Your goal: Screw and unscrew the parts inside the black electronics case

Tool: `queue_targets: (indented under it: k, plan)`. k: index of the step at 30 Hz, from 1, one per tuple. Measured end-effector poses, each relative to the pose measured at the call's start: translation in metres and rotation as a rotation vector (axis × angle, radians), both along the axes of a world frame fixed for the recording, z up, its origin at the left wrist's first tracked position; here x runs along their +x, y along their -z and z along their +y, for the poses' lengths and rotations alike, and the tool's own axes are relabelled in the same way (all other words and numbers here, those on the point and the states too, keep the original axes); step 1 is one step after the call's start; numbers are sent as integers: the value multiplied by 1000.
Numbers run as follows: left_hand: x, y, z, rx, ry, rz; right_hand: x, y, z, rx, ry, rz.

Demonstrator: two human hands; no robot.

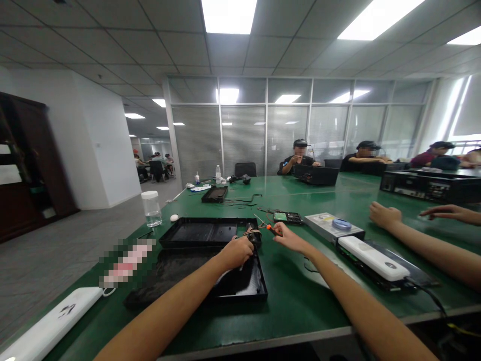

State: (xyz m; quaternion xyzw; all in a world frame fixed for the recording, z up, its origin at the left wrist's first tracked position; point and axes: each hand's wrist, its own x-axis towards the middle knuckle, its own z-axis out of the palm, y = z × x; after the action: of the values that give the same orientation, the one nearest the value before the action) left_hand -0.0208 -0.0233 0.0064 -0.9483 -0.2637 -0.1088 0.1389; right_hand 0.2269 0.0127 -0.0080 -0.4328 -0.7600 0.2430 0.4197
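My right hand (pixel 292 238) is closed around a screwdriver (pixel 269 227) with an orange and black handle. Its thin shaft points up and to the left, away from me. Fingers curled, my left hand (pixel 236 252) is over the black plastic casing (pixel 246 281) that lies nearest me. Whatever it grips is hidden by the fingers. Just beyond it, a bundle of wires (pixel 252 232) sits at the right end of a second black casing (pixel 203 232). Past the screwdriver lies a green and black circuit part (pixel 287 217) on the table.
On the green table (pixel 300 316), a silver box (pixel 326 224) and a white power bank (pixel 374 258) stand at right, beside another person's arms (pixel 428 240). A clear jar (pixel 152 208) is near the left edge. Open computer cases (pixel 315 174) stand farther off with people behind.
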Motion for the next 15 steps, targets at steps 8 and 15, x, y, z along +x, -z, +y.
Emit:
queue_targets:
  k: [8,15]
  plan:
    - [5,-1,1,7,-33,-30,0,-10,5,-178,-98,343]
    - [8,0,5,-11,-56,-63,-6,-11,1,-161,-79,415]
